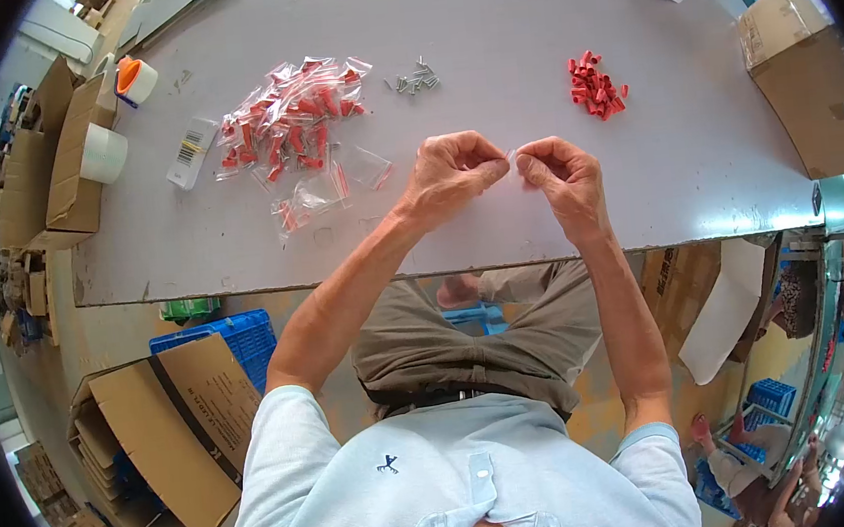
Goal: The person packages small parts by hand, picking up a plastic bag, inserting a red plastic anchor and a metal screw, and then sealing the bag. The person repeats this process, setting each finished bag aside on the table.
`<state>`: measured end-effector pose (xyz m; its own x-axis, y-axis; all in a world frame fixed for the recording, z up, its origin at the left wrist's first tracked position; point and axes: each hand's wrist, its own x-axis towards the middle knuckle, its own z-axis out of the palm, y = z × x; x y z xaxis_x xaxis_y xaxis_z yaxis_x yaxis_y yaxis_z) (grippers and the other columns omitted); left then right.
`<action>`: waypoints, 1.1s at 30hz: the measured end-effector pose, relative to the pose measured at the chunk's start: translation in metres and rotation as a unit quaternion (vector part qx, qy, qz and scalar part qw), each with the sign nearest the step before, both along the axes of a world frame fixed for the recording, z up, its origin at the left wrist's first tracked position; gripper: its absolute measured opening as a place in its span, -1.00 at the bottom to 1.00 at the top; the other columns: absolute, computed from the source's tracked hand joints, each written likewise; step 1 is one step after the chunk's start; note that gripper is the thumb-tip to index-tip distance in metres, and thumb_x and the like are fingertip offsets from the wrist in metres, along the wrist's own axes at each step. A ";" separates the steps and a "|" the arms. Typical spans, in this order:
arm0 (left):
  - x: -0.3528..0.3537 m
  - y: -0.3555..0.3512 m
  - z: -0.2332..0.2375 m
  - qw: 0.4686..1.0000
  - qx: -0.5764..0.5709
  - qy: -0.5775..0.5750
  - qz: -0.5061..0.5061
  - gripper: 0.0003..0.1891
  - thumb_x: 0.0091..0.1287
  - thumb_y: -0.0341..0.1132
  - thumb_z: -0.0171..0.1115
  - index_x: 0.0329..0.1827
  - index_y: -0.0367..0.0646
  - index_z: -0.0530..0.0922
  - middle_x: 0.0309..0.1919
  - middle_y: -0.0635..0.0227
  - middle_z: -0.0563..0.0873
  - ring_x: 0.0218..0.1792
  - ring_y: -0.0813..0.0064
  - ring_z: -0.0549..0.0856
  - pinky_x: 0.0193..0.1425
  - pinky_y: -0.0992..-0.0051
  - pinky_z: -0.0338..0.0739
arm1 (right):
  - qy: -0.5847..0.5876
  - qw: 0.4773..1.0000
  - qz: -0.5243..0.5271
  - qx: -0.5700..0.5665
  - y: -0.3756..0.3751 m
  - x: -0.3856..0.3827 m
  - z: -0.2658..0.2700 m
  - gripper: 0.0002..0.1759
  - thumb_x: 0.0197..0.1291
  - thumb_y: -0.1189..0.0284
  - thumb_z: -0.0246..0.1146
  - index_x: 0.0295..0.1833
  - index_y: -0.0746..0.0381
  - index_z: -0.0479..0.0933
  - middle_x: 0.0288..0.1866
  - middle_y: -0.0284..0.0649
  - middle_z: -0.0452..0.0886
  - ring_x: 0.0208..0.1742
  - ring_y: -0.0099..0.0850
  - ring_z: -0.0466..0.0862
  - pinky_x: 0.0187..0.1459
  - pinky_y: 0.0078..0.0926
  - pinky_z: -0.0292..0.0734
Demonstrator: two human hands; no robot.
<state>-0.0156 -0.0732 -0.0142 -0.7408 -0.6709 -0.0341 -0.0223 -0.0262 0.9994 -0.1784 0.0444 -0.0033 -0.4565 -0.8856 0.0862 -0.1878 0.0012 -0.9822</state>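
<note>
Across the worktop (493, 46), screws (416, 79) and red tubes (594, 86) lie in separate piles, seemingly for easy reach. Left hand (452, 175) and right hand (568, 182) pinch, apparently, a clear bag (511, 156) between them, likely to steady it.

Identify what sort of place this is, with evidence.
Probably a small-parts packing workshop: heaped clear plastic bags and loose red tubes on a worktable, with a cardboard box at its edge.

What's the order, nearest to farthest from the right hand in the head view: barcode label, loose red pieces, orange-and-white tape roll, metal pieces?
1. Loose red pieces: ahead, slightly right.
2. Metal pieces: ahead, left.
3. Barcode label: farther left.
4. Orange-and-white tape roll: far left.
</note>
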 end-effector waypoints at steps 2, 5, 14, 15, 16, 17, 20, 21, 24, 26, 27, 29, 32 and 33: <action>0.000 0.000 0.003 1.000 -0.007 -0.005 0.023 -0.92 0.36 -0.43 0.49 -0.22 -0.27 0.76 -0.40 0.41 0.77 -0.37 0.69 0.68 -0.29 0.60 0.61 | 0.076 0.997 -0.027 -0.011 -0.002 0.002 0.003 -0.83 0.35 0.42 0.49 -0.08 0.30 0.73 -0.27 -0.34 0.77 -0.31 -0.63 0.66 -0.25 -0.59 0.60; 0.000 -0.001 0.004 0.998 -0.025 -0.011 0.063 -0.89 0.34 -0.43 0.51 -0.29 -0.26 0.73 -0.42 0.41 0.76 -0.36 0.70 0.67 -0.31 0.60 0.60 | 0.282 0.955 -0.069 -0.064 -0.002 0.008 0.008 -0.81 0.32 0.41 0.50 -0.07 0.30 0.73 -0.28 -0.33 0.78 -0.33 -0.62 0.67 -0.26 -0.56 0.60; -0.005 -0.005 -0.004 0.993 -0.099 0.023 0.060 -0.87 0.32 -0.45 0.56 -0.30 -0.26 0.72 -0.38 0.35 0.80 -0.33 0.67 0.72 -0.27 0.57 0.67 | -0.020 1.000 -0.001 0.019 -0.019 0.013 0.004 -0.86 0.37 0.48 0.40 -0.10 0.35 0.72 -0.31 -0.28 0.77 -0.30 -0.59 0.73 -0.19 -0.63 0.67; -0.005 -0.004 -0.002 0.993 -0.103 0.027 0.057 -0.88 0.32 -0.45 0.55 -0.29 -0.27 0.73 -0.37 0.34 0.80 -0.32 0.67 0.73 -0.25 0.58 0.68 | -0.034 0.999 0.000 0.018 -0.019 0.012 0.007 -0.86 0.38 0.48 0.38 -0.10 0.36 0.72 -0.32 -0.28 0.77 -0.32 -0.60 0.73 -0.20 -0.63 0.67; -0.005 -0.004 -0.002 0.993 -0.103 0.028 0.057 -0.88 0.32 -0.45 0.55 -0.29 -0.27 0.73 -0.37 0.34 0.80 -0.32 0.67 0.73 -0.25 0.58 0.68 | -0.047 0.999 0.001 0.018 -0.019 0.011 0.009 -0.85 0.38 0.49 0.35 -0.11 0.37 0.71 -0.32 -0.28 0.77 -0.33 -0.60 0.72 -0.21 -0.63 0.66; -0.005 -0.004 -0.002 0.994 -0.091 0.037 0.047 -0.90 0.33 -0.46 0.54 -0.26 -0.26 0.74 -0.36 0.34 0.81 -0.32 0.67 0.73 -0.23 0.58 0.68 | -0.046 0.999 0.000 0.018 -0.019 0.010 0.008 -0.85 0.38 0.49 0.35 -0.11 0.37 0.71 -0.32 -0.28 0.77 -0.33 -0.60 0.72 -0.21 -0.63 0.66; -0.004 -0.003 0.001 0.997 -0.053 0.049 0.026 -0.93 0.34 -0.47 0.51 -0.22 -0.26 0.76 -0.33 0.34 0.82 -0.31 0.66 0.73 -0.21 0.57 0.69 | -0.016 1.000 0.005 0.013 -0.018 0.005 0.003 -0.86 0.36 0.49 0.33 -0.15 0.37 0.70 -0.34 -0.31 0.75 -0.34 -0.61 0.71 -0.24 -0.61 0.65; -0.004 -0.003 0.003 0.998 -0.029 0.052 0.015 -0.94 0.34 -0.48 0.49 -0.20 -0.25 0.77 -0.32 0.34 0.82 -0.31 0.65 0.73 -0.20 0.56 0.69 | -0.013 1.000 0.000 0.003 -0.019 0.005 0.002 -0.87 0.33 0.50 0.32 -0.17 0.36 0.69 -0.35 -0.30 0.75 -0.37 -0.60 0.70 -0.26 -0.58 0.64; -0.002 -0.002 0.009 0.998 -0.037 0.034 0.024 -0.95 0.34 -0.48 0.45 -0.20 -0.24 0.77 -0.32 0.35 0.81 -0.31 0.67 0.72 -0.21 0.56 0.67 | 0.086 0.996 -0.030 -0.003 -0.017 0.014 0.012 -0.91 0.28 0.52 0.32 -0.23 0.34 0.67 -0.38 -0.27 0.73 -0.40 -0.58 0.68 -0.30 -0.54 0.62; -0.004 0.000 0.002 0.996 -0.049 0.055 0.046 -0.96 0.34 -0.48 0.44 -0.20 -0.24 0.77 -0.33 0.36 0.80 -0.31 0.67 0.71 -0.22 0.57 0.66 | 0.181 0.982 -0.054 0.002 -0.019 0.021 0.016 -0.93 0.24 0.54 0.33 -0.26 0.33 0.65 -0.40 -0.25 0.71 -0.42 -0.57 0.67 -0.32 -0.51 0.61; -0.005 0.002 0.003 0.993 -0.061 0.075 0.066 -0.95 0.34 -0.48 0.43 -0.20 -0.24 0.76 -0.34 0.38 0.80 -0.32 0.68 0.70 -0.23 0.57 0.65 | 0.219 0.973 -0.067 -0.025 -0.022 0.022 0.014 -0.94 0.22 0.55 0.33 -0.27 0.33 0.65 -0.41 -0.24 0.70 -0.43 -0.56 0.67 -0.33 -0.51 0.61; -0.002 0.001 0.007 0.992 -0.064 0.064 0.090 -0.95 0.34 -0.48 0.43 -0.20 -0.24 0.76 -0.34 0.40 0.79 -0.33 0.68 0.69 -0.24 0.58 0.64 | 0.257 0.961 -0.083 -0.054 -0.023 0.025 0.012 -0.95 0.19 0.56 0.33 -0.28 0.33 0.64 -0.42 -0.22 0.68 -0.43 -0.55 0.66 -0.33 -0.50 0.60; -0.002 0.003 0.006 0.986 -0.070 0.060 0.137 -0.94 0.32 -0.47 0.44 -0.22 -0.26 0.74 -0.35 0.35 0.80 -0.36 0.64 0.70 -0.26 0.55 0.63 | 0.236 0.969 -0.071 -0.035 -0.024 0.028 0.009 -0.94 0.18 0.56 0.34 -0.29 0.34 0.63 -0.42 -0.24 0.68 -0.43 -0.55 0.67 -0.34 -0.51 0.60; -0.003 0.004 0.004 0.983 -0.073 0.066 0.158 -0.93 0.31 -0.46 0.44 -0.24 -0.27 0.74 -0.37 0.29 0.81 -0.38 0.60 0.72 -0.26 0.51 0.65 | 0.216 0.973 -0.073 -0.028 -0.024 0.028 0.008 -0.94 0.18 0.56 0.33 -0.29 0.34 0.63 -0.42 -0.23 0.68 -0.43 -0.55 0.67 -0.34 -0.51 0.60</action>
